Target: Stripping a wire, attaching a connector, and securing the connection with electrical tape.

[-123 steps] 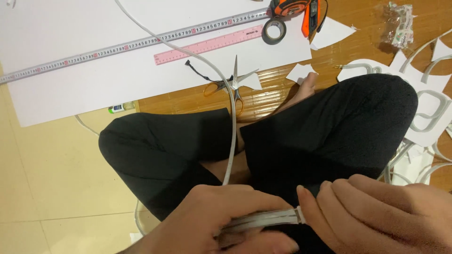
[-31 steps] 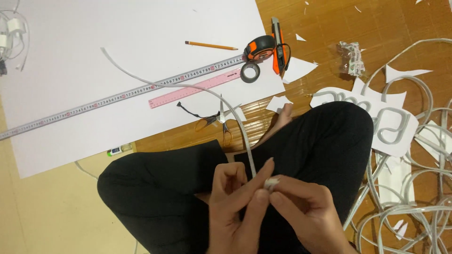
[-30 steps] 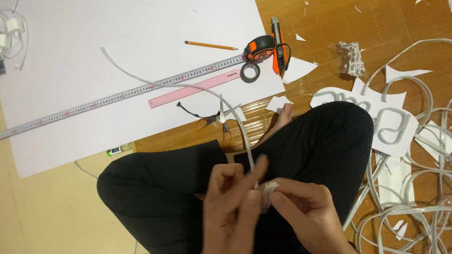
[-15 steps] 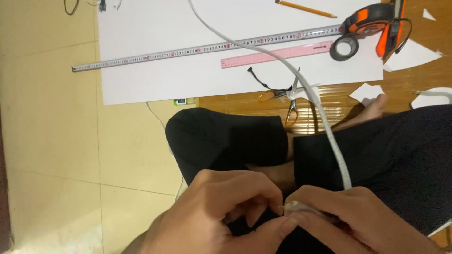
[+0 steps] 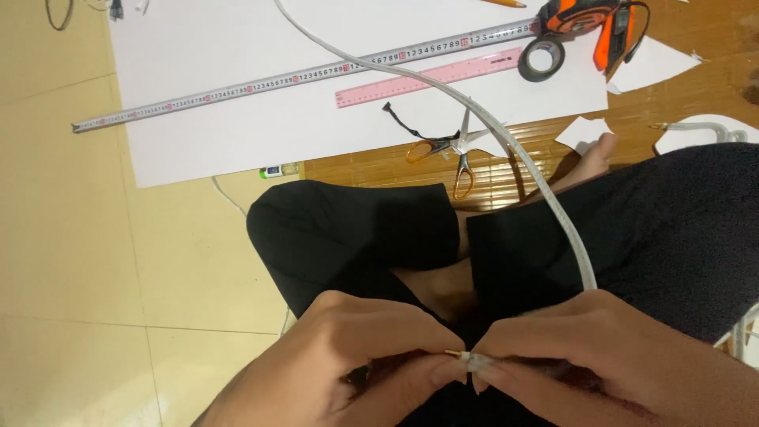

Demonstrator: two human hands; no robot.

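My right hand [image 5: 609, 356] pinches the end of a long white flexible strip [image 5: 506, 142], which arcs up from my lap across the white sheet [image 5: 237, 47]. My left hand [image 5: 348, 364] meets it fingertip to fingertip, its thumb and forefinger closed on a tiny metal pin or wire [image 5: 455, 354] at the strip's end. Both hands hover over my crossed legs in black trousers [image 5: 356, 237].
A long steel ruler [image 5: 277, 83], a pink ruler [image 5: 443, 75], a black tape roll [image 5: 541, 57], an orange tool [image 5: 601, 20] and small orange-handled scissors [image 5: 451, 150] lie on or near the sheet. My bare foot [image 5: 589, 162] rests on the bamboo mat [image 5: 379, 170]. Tile floor lies left.
The view has shifted so the sheet and tools sit farther up and right. My hands stay joined at the strip's end, fingertips now pinching it more finely.
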